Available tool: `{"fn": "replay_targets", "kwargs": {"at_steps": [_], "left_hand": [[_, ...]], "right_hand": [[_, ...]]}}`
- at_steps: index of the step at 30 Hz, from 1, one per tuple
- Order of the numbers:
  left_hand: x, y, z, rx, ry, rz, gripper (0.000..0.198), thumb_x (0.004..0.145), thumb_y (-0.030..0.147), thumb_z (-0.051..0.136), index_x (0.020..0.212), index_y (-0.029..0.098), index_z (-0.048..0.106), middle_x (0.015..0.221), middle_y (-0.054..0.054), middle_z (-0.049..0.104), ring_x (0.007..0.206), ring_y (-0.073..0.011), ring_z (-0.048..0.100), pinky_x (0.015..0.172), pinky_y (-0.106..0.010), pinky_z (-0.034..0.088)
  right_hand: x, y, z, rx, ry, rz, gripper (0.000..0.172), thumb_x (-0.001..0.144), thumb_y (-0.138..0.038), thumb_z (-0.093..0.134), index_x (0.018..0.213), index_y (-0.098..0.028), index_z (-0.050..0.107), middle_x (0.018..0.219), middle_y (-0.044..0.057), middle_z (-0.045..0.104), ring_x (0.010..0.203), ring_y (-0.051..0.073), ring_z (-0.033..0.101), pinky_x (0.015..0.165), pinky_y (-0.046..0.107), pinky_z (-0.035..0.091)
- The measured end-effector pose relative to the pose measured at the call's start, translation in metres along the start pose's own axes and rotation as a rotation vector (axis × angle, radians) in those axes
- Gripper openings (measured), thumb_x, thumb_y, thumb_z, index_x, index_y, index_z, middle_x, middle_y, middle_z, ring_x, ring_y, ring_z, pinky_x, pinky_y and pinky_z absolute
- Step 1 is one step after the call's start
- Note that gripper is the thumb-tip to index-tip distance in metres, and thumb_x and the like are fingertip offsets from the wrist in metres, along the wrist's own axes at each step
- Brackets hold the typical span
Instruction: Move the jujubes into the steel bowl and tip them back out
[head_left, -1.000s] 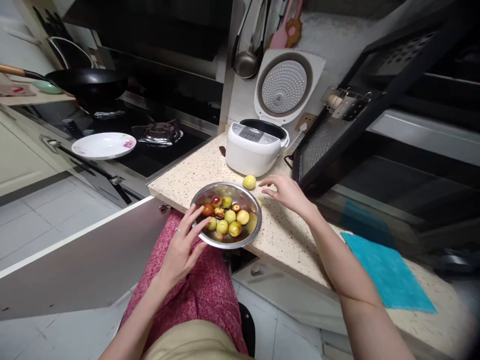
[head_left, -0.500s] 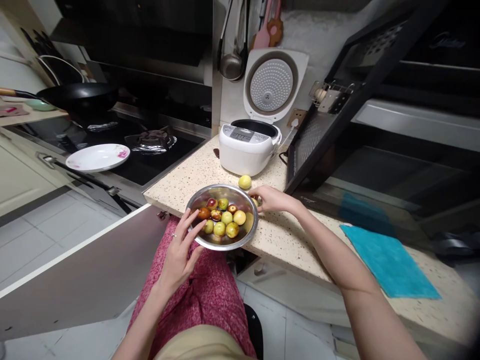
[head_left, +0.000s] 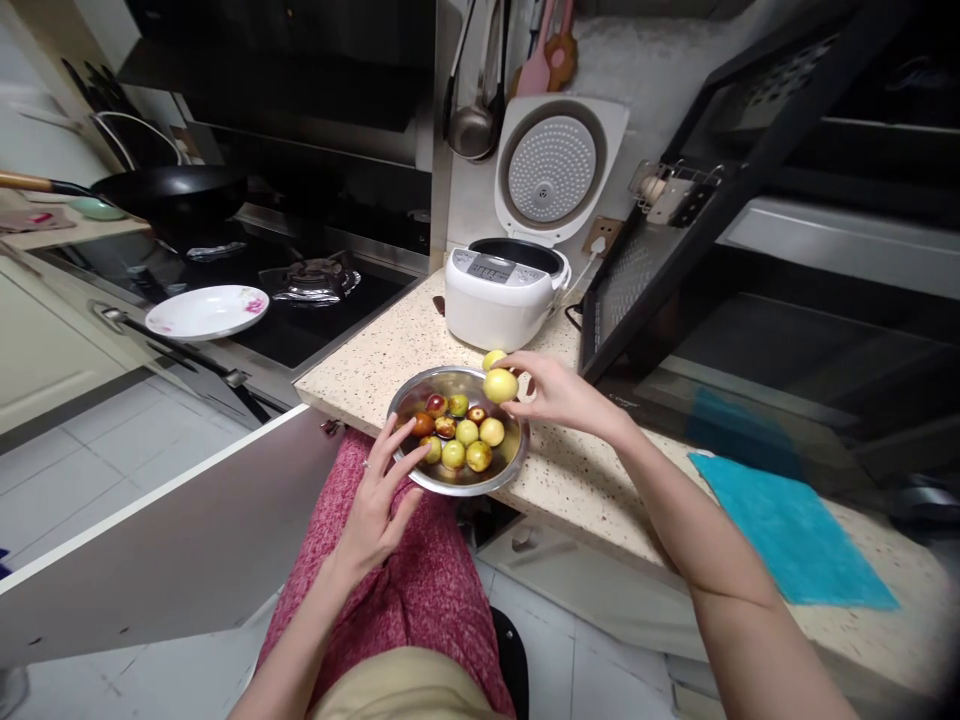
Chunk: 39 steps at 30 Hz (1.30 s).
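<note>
A steel bowl (head_left: 504, 468) sits at the near edge of the speckled counter (head_left: 577, 480) and holds several small green, yellow and reddish fruits (head_left: 466, 433). My left hand (head_left: 377, 495) rests against the bowl's near rim, its fingers spread. My right hand (head_left: 551, 392) pinches one yellow-green fruit (head_left: 500, 386) just above the bowl's far rim. Another yellow-green fruit (head_left: 492, 358) lies on the counter right behind it, partly hidden.
A white rice cooker (head_left: 504, 297) with its lid up stands behind the bowl. Right of it an open dark oven door (head_left: 660, 250) slants over the counter. A teal cloth (head_left: 791, 532) lies at the right. To the left are a gas hob, a white plate (head_left: 206, 311) and a black wok (head_left: 169, 192).
My right hand reached down beside the bowl, closed on a yellow-green fruit and lifted it over the bowl's far rim. My left hand stayed at the near rim.
</note>
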<state>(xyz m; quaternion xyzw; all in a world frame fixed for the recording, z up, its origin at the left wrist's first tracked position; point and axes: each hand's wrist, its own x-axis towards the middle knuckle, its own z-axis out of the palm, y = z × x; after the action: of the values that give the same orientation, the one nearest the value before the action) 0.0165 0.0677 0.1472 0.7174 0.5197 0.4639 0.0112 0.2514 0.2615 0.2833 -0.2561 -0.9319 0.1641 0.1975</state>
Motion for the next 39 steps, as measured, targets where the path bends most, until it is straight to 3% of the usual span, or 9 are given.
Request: {"fn": "replay_targets", "kwargs": {"at_steps": [6, 10, 19, 25, 29, 33, 39], "left_hand": [[0.002, 0.008, 0.008, -0.027, -0.061, 0.019, 0.045, 0.109, 0.031, 0.041, 0.153, 0.026, 0.046, 0.168, -0.009, 0.034, 0.163, -0.032, 0.016, 0.128, -0.062, 0.029], [0.002, 0.012, 0.012, -0.029, -0.089, 0.029, 0.047, 0.109, 0.031, 0.04, 0.156, 0.027, 0.043, 0.169, -0.009, 0.032, 0.164, -0.0315, 0.014, 0.128, -0.06, 0.03], [0.001, 0.011, 0.014, -0.013, -0.096, 0.04, 0.05, 0.109, 0.03, 0.042, 0.159, 0.028, 0.039, 0.169, -0.011, 0.032, 0.163, -0.0338, 0.015, 0.127, -0.062, 0.032], [0.001, 0.01, 0.013, -0.006, -0.092, 0.044, 0.05, 0.108, 0.03, 0.043, 0.159, 0.028, 0.039, 0.169, -0.011, 0.033, 0.163, -0.0348, 0.016, 0.126, -0.063, 0.032], [0.001, 0.011, 0.013, 0.004, -0.095, 0.039, 0.05, 0.108, 0.03, 0.043, 0.158, 0.028, 0.041, 0.169, -0.01, 0.034, 0.163, -0.0338, 0.017, 0.126, -0.06, 0.034], [0.001, 0.01, 0.013, 0.007, -0.103, 0.038, 0.05, 0.108, 0.03, 0.043, 0.158, 0.028, 0.04, 0.169, -0.009, 0.032, 0.163, -0.0324, 0.015, 0.127, -0.059, 0.034], [0.001, 0.008, 0.013, 0.031, -0.096, 0.056, 0.052, 0.108, 0.028, 0.043, 0.159, 0.029, 0.038, 0.169, -0.01, 0.032, 0.163, -0.033, 0.017, 0.126, -0.06, 0.034]], "right_hand": [[-0.001, -0.022, 0.025, -0.084, -0.099, 0.016, 0.045, 0.08, -0.023, 0.078, 0.122, -0.018, 0.063, 0.113, 0.009, 0.073, 0.092, 0.025, 0.067, 0.075, 0.033, 0.047], [0.0, -0.023, 0.034, -0.068, -0.114, -0.009, 0.042, 0.082, -0.023, 0.078, 0.121, -0.019, 0.063, 0.121, 0.01, 0.072, 0.105, 0.027, 0.067, 0.083, 0.036, 0.05], [0.002, -0.015, 0.04, -0.04, -0.113, -0.028, 0.037, 0.092, -0.023, 0.072, 0.128, -0.021, 0.065, 0.13, 0.012, 0.071, 0.117, 0.029, 0.067, 0.095, 0.042, 0.053], [0.003, -0.009, 0.032, -0.019, -0.109, -0.021, 0.04, 0.092, -0.028, 0.075, 0.13, -0.02, 0.066, 0.126, 0.012, 0.073, 0.11, 0.028, 0.069, 0.094, 0.042, 0.053], [0.008, 0.009, 0.015, -0.004, 0.038, 0.024, 0.029, 0.102, -0.031, 0.06, 0.126, -0.018, 0.068, 0.125, 0.013, 0.073, 0.111, 0.028, 0.069, 0.096, 0.041, 0.053], [0.013, 0.041, 0.012, -0.155, 0.167, 0.117, 0.033, 0.103, -0.016, 0.045, 0.128, -0.014, 0.067, 0.124, 0.016, 0.071, 0.115, 0.03, 0.066, 0.098, 0.044, 0.052], [0.014, 0.073, 0.026, -0.135, -0.03, -0.014, 0.049, 0.097, -0.009, 0.05, 0.143, -0.021, 0.06, 0.148, 0.012, 0.061, 0.135, 0.028, 0.056, 0.113, 0.047, 0.046]]}}
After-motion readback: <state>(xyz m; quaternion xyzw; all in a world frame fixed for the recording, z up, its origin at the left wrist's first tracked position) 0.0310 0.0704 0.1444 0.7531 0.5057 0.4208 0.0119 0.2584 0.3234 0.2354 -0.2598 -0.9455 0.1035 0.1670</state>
